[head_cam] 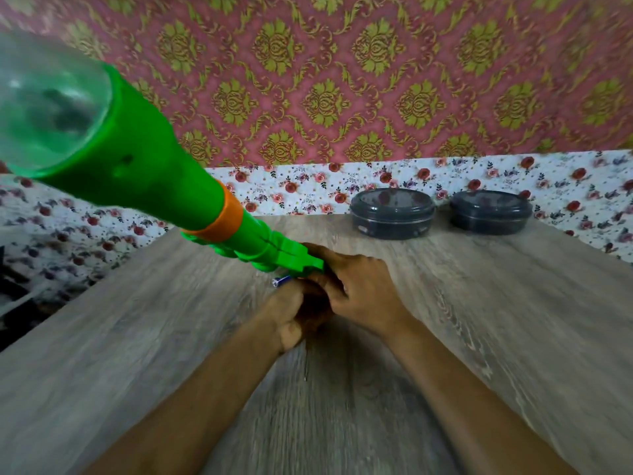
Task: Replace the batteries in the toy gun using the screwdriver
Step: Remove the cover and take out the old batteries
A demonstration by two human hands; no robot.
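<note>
The gun slants from centre toward 10 o'clock. The left hand pinches what looks like a battery. The right hand has its fingers curled round the gun's butt. Risk: the top-heavy gun may tip and knock the battery onto the table.

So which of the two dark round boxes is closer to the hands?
The left box, the one nearer the green toy gun that the right hand grips. The other box sits farther off to the right.

A grey wood-grain table meets white floral cloth beneath pink-and-gold damask wallpaper.
</note>
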